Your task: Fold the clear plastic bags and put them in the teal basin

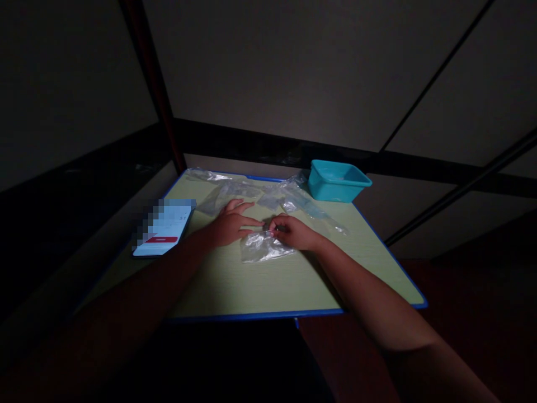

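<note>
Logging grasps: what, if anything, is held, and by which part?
The right hand pinches a plastic bag at its far edge; whether the left hand grips it is unclear.

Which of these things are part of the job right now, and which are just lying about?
In use:
clear plastic bag, pinched by the right hand
left hand, close by
table, underneath

Apparently lying about:
phone or tablet, screen lit
other clear plastic
teal plastic tub, role unclear

Bare hands (294, 233), slim bare forearms (364, 285), uncovered right elbow (428, 340).
</note>
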Motion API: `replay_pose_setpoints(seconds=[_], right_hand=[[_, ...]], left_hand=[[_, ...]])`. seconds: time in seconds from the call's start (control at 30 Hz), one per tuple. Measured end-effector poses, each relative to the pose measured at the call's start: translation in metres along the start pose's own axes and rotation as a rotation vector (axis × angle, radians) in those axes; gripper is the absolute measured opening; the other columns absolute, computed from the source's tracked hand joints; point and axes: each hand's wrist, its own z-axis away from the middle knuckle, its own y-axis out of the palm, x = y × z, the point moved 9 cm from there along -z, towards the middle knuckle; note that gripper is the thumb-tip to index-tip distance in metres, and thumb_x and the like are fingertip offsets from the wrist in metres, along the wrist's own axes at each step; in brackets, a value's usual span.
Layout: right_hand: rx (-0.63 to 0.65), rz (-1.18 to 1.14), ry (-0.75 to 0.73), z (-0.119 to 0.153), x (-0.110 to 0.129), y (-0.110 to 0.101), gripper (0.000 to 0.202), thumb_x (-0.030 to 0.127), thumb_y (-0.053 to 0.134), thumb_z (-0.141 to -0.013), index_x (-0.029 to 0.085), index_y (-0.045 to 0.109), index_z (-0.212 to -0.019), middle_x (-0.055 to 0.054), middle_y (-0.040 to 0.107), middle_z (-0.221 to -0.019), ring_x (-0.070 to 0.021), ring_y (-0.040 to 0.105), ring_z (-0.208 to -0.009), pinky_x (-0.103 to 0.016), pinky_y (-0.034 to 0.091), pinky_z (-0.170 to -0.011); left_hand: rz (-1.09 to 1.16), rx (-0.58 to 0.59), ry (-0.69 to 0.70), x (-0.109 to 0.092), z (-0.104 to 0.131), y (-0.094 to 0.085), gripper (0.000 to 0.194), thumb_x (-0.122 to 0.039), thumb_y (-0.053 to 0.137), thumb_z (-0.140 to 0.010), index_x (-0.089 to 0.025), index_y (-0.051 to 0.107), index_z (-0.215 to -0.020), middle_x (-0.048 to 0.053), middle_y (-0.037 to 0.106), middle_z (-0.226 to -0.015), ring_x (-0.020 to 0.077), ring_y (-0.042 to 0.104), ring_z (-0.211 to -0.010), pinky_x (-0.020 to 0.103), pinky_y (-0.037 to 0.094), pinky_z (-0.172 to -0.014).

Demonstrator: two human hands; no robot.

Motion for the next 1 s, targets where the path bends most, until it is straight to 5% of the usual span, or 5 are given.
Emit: replay_pose_setpoints(seconds=[0.17, 0.5, 0.73, 1.0], right_hand=[[0.001, 0.016, -0.032, 0.000, 0.003, -0.004, 0.009, 0.020, 0.056, -0.079, 0.014, 0.063, -0.077, -0.005, 0.060, -0.077, -0.0150, 0.051, -0.077, -0.028, 0.040, -0.074], [-0.047, 0.066, 0.001, 0.001, 0.001, -0.008, 0.008, 0.016, 0.053, -0.078, 0.014, 0.060, -0.075, -0.003, 0.060, -0.073, -0.0136, 0.050, -0.072, -0.025, 0.037, -0.069], [-0.127, 0.260, 0.055, 0.001, 0.000, -0.014, 0.009, 0.014, 0.052, -0.076, 0.015, 0.059, -0.073, -0.002, 0.057, -0.066, -0.0128, 0.048, -0.067, -0.023, 0.034, -0.064], [-0.072, 0.454, 0.041, 0.001, 0.010, -0.007, 0.011, 0.017, 0.048, -0.079, 0.016, 0.058, -0.074, -0.003, 0.057, -0.066, -0.0146, 0.048, -0.068, -0.024, 0.032, -0.065]], left_hand=[[-0.048, 0.087, -0.042, 0.009, 0.001, 0.010, 0.032, -0.028, 0.054, -0.082, -0.037, 0.064, -0.111, 0.000, 0.031, -0.147, 0.0342, 0.013, -0.134, 0.050, 0.017, -0.105], [-0.087, 0.130, -0.008, 0.001, 0.000, 0.008, 0.036, -0.018, 0.049, -0.082, -0.031, 0.065, -0.111, 0.001, 0.040, -0.142, 0.0303, 0.016, -0.136, 0.048, 0.017, -0.107], [-0.188, 0.145, 0.039, -0.006, 0.002, 0.005, 0.023, -0.013, 0.049, -0.078, -0.017, 0.071, -0.073, 0.007, 0.051, -0.133, 0.0277, 0.026, -0.134, 0.044, 0.025, -0.107], [-0.063, 0.005, 0.026, -0.001, 0.001, -0.005, 0.035, -0.015, 0.047, -0.079, -0.026, 0.068, -0.106, 0.002, 0.051, -0.132, 0.0274, 0.029, -0.131, 0.046, 0.028, -0.105]])
